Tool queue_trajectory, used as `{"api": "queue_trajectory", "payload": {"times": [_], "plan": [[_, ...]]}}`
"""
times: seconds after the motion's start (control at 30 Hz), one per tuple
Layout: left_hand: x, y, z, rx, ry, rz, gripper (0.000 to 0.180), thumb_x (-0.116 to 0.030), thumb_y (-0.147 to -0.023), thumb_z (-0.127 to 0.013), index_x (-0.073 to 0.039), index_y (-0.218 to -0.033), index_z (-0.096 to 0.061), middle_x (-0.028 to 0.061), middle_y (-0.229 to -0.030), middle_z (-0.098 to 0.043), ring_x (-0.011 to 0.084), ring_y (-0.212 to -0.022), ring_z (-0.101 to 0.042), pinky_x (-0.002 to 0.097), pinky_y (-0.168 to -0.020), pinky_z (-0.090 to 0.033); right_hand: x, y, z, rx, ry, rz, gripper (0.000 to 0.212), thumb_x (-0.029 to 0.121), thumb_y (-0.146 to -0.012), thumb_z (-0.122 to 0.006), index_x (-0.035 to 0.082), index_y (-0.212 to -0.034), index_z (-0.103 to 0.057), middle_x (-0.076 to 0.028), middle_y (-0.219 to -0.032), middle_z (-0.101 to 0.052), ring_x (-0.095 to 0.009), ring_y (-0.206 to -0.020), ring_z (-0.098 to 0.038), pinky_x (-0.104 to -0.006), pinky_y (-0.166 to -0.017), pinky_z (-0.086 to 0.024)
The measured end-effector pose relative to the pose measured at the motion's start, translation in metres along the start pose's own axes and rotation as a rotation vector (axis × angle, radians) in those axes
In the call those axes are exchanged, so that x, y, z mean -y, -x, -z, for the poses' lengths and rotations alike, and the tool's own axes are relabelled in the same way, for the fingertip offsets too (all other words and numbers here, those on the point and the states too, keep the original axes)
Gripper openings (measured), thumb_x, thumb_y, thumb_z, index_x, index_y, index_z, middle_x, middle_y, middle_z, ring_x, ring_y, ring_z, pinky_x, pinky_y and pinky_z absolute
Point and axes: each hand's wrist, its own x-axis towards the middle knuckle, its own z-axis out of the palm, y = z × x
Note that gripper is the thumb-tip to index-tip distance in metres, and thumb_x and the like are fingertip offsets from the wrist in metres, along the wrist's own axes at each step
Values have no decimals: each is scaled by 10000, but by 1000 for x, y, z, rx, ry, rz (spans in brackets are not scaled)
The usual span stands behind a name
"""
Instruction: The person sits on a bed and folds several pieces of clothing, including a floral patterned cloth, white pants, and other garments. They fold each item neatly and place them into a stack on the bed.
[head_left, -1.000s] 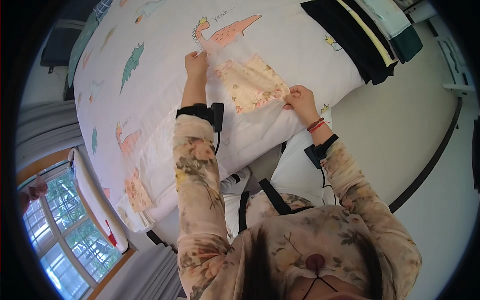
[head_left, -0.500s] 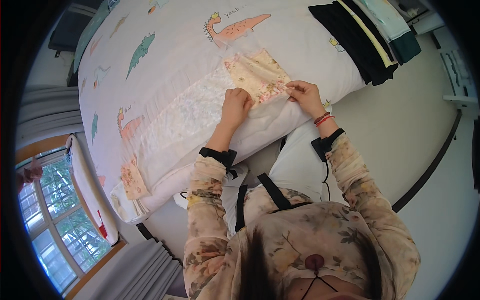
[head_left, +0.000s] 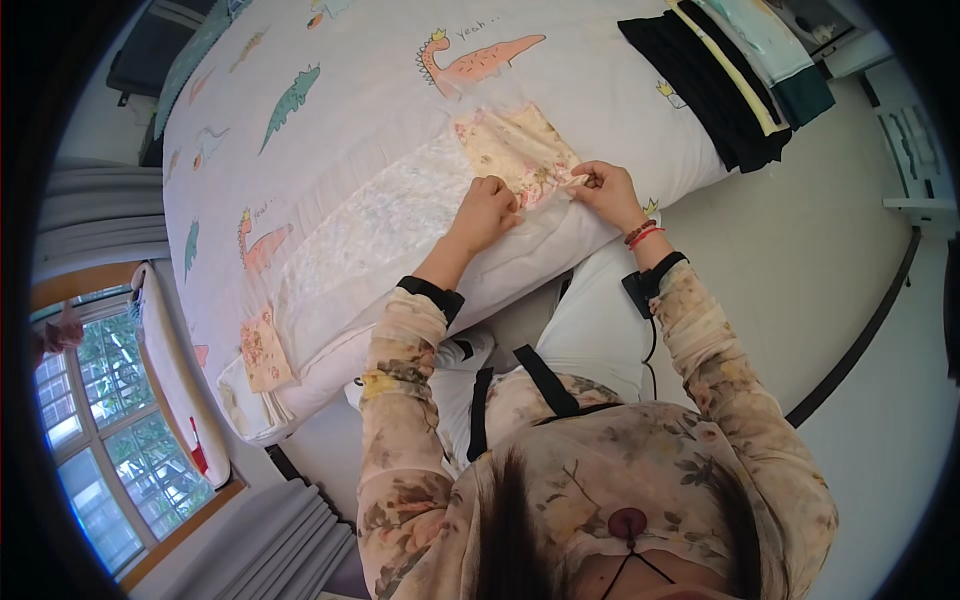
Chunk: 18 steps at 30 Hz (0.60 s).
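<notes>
A yellow floral cloth (head_left: 515,145) lies on the near side of a bed, its pink-flowered lower edge turned toward me. My right hand (head_left: 608,195) pinches the cloth's near right corner between thumb and fingers. At the near left edge, my left hand (head_left: 485,213) is closed on the cloth, fingers curled down; its fingertips are partly hidden. A pale, whitish patterned length of fabric (head_left: 375,215) stretches left from the yellow part across the bed. At its far left end lies a smaller peach floral piece (head_left: 265,350).
The bed (head_left: 350,110) has a white cover printed with dinosaurs. Folded black clothes (head_left: 700,90) and a green and white garment (head_left: 785,65) lie at its right corner. A window (head_left: 125,430) and grey curtains (head_left: 260,545) stand to the left. Pale floor (head_left: 800,240) shows on the right.
My left hand has shifted slightly right along the cloth's near edge, closer to my right hand. The right hand stays at the corner, where the edge looks a little more gathered.
</notes>
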Motion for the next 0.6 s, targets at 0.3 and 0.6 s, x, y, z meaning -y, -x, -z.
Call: {"api": "queue_trajectory", "payload": {"times": [0.3, 0.6], "plan": [[-16, -30, 39, -104, -123, 117, 98, -57, -799, -540, -43, -885, -494, 158, -866, -563, 341, -809, -547, 421, -670, -453, 7, 2, 3, -40, 81, 140, 162, 109, -731, -720, 11, -855, -683, -53, -743, -635, -97, -610, -555, -223, -588, -462], [-22, -49, 57, -269, -279, -284, 116, -7, -764, -529, -52, -871, -533, 101, -852, -551, 283, -850, -544, 358, -694, -464, 27, 2, -5, -138, 273, 179, 198, 156, -775, -676, -10, -767, -569, -155, -710, -611, -255, -609, -601, -319, -584, -480]]}}
